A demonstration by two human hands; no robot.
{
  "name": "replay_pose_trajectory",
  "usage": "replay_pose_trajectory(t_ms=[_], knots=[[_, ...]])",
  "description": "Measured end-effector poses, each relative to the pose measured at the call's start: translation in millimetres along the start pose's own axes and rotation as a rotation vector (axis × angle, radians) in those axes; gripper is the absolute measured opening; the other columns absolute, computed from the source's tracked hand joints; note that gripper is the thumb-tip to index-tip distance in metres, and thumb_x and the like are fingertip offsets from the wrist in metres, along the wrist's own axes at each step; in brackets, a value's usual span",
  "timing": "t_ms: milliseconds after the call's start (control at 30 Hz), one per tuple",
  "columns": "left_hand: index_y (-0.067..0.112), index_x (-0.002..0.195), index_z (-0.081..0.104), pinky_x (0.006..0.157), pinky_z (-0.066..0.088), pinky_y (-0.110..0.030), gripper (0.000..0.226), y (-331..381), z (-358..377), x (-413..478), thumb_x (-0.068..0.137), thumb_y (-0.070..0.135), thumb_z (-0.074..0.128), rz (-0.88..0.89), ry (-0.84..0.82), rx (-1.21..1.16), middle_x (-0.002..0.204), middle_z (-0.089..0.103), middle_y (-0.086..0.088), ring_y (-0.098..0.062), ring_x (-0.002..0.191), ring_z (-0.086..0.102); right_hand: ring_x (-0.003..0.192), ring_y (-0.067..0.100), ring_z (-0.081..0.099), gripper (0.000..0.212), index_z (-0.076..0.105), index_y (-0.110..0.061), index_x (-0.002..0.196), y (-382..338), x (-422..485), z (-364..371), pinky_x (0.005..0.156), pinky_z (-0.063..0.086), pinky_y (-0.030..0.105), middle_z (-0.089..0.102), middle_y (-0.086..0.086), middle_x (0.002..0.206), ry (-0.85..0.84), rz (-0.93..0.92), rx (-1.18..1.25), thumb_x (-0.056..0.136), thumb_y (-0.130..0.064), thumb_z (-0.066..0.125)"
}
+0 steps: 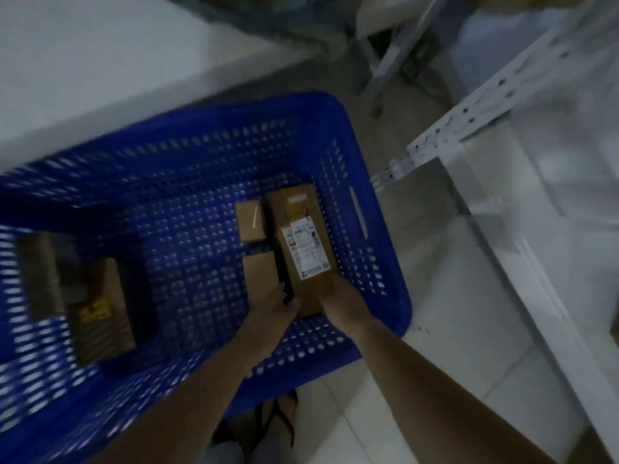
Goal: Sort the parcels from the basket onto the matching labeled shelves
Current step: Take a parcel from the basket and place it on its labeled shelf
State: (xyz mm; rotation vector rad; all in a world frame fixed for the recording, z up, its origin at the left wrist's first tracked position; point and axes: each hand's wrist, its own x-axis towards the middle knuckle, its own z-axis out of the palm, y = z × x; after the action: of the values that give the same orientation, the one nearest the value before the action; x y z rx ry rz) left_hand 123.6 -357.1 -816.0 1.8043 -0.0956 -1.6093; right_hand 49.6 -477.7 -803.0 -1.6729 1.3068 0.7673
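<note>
A blue perforated basket point(375, 229) stands on the floor below me. Inside, near its right wall, lies a long brown parcel point(298, 209) with a white shipping label point(305, 249). Both hands reach down into the basket and grip this parcel's near end: my left hand point(276, 308) on its left edge, my right hand point(341, 301) on its right corner. Two small brown boxes sit left of it, one farther point(249, 221), one nearer point(259, 274). At the basket's left side rest two more parcels point(40, 272), the nearer one bearing a yellow sticker point(92, 311).
A white metal shelf rack point(502, 95) rises at the right, with its lower shelf board point(536, 296) beside the basket. A white table top point(100, 61) lies beyond the basket at the upper left. My sandalled foot point(284, 416) shows on the tiled floor.
</note>
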Motion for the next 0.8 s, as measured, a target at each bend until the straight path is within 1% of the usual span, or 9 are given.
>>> replay_pose_trajectory(t_ms=[67, 133, 233, 367, 433, 500, 567, 733, 800], knots=[[0.019, 0.148, 0.023, 0.101, 0.038, -0.024, 0.056, -10, 19, 51, 0.098, 0.027, 0.046, -0.061, 0.111, -0.217, 0.147, 0.037, 0.004, -0.020, 0.129, 0.043, 0.114, 0.027, 0.058, 0.052, 0.025, -0.011, 0.150, 8, 40, 14, 0.094, 0.049, 0.035, 0.052, 0.012, 0.136, 0.050, -0.010, 0.036, 0.100, -0.011, 0.042], [0.018, 0.149, 0.019, 0.096, 0.044, -0.022, 0.061, -21, 33, 87, 0.097, 0.025, 0.049, -0.066, 0.150, -0.344, 0.141, 0.044, 0.007, -0.018, 0.121, 0.049, 0.121, 0.028, 0.054, 0.049, 0.032, -0.008, 0.147, 19, 74, 28, 0.102, 0.047, 0.038, 0.050, 0.013, 0.139, 0.085, -0.007, 0.075, 0.099, -0.012, 0.044], [0.018, 0.151, 0.004, 0.109, 0.031, -0.037, 0.074, -34, 38, 122, 0.095, 0.043, 0.045, -0.139, 0.202, -0.367, 0.156, 0.022, -0.005, -0.028, 0.139, 0.031, 0.123, 0.027, 0.052, 0.040, 0.044, -0.006, 0.138, 33, 106, 38, 0.105, 0.045, 0.040, 0.051, 0.012, 0.137, 0.120, 0.048, 0.161, 0.098, -0.015, 0.045], [0.016, 0.150, 0.014, 0.111, 0.032, -0.039, 0.071, -45, 40, 147, 0.094, 0.044, 0.047, -0.256, 0.176, -0.528, 0.153, 0.029, -0.011, -0.031, 0.136, 0.034, 0.127, 0.030, 0.048, 0.042, 0.049, -0.005, 0.135, 38, 128, 38, 0.110, 0.039, 0.042, 0.051, 0.015, 0.139, 0.099, 0.124, 0.250, 0.096, -0.019, 0.048], [0.020, 0.149, 0.020, 0.108, 0.035, -0.039, 0.064, -45, 41, 147, 0.095, 0.039, 0.048, -0.255, 0.205, -0.601, 0.150, 0.035, -0.012, -0.032, 0.133, 0.039, 0.128, 0.031, 0.048, 0.055, 0.035, -0.005, 0.144, 37, 127, 37, 0.109, 0.041, 0.044, 0.045, 0.016, 0.144, 0.088, 0.176, 0.341, 0.093, -0.017, 0.052], [0.020, 0.150, 0.019, 0.109, 0.036, -0.047, 0.062, -43, 38, 138, 0.097, 0.036, 0.046, -0.286, 0.269, -0.616, 0.150, 0.034, -0.014, -0.035, 0.133, 0.038, 0.133, 0.030, 0.043, 0.075, 0.007, -0.012, 0.154, 31, 111, 37, 0.111, 0.039, 0.043, 0.034, 0.012, 0.152, 0.074, 0.175, 0.455, 0.093, -0.013, 0.051], [0.024, 0.149, 0.020, 0.108, 0.037, -0.050, 0.056, -34, 29, 118, 0.099, 0.030, 0.043, -0.270, 0.277, -0.618, 0.149, 0.037, -0.012, -0.034, 0.132, 0.040, 0.133, 0.030, 0.043, 0.078, -0.005, -0.019, 0.154, 21, 83, 35, 0.112, 0.039, 0.043, 0.035, 0.011, 0.152, 0.085, 0.143, 0.471, 0.095, -0.011, 0.046], [0.035, 0.147, 0.023, 0.094, 0.046, -0.043, 0.053, 24, -5, 39, 0.100, 0.017, 0.040, -0.144, 0.283, -0.478, 0.144, 0.043, -0.005, -0.032, 0.124, 0.047, 0.110, 0.024, 0.060, 0.039, 0.039, -0.020, 0.137, -11, 1, 12, 0.093, 0.049, 0.033, 0.061, 0.000, 0.116, 0.201, 0.042, 0.393, 0.098, -0.017, 0.043], [0.032, 0.148, 0.021, 0.098, 0.045, -0.047, 0.056, 46, -16, -1, 0.100, 0.010, 0.039, -0.157, 0.305, -0.349, 0.145, 0.042, -0.008, -0.035, 0.123, 0.048, 0.110, 0.021, 0.061, 0.034, 0.049, -0.023, 0.132, -30, -44, -4, 0.095, 0.050, 0.035, 0.064, -0.001, 0.116, 0.230, 0.011, 0.362, 0.098, -0.019, 0.043]])
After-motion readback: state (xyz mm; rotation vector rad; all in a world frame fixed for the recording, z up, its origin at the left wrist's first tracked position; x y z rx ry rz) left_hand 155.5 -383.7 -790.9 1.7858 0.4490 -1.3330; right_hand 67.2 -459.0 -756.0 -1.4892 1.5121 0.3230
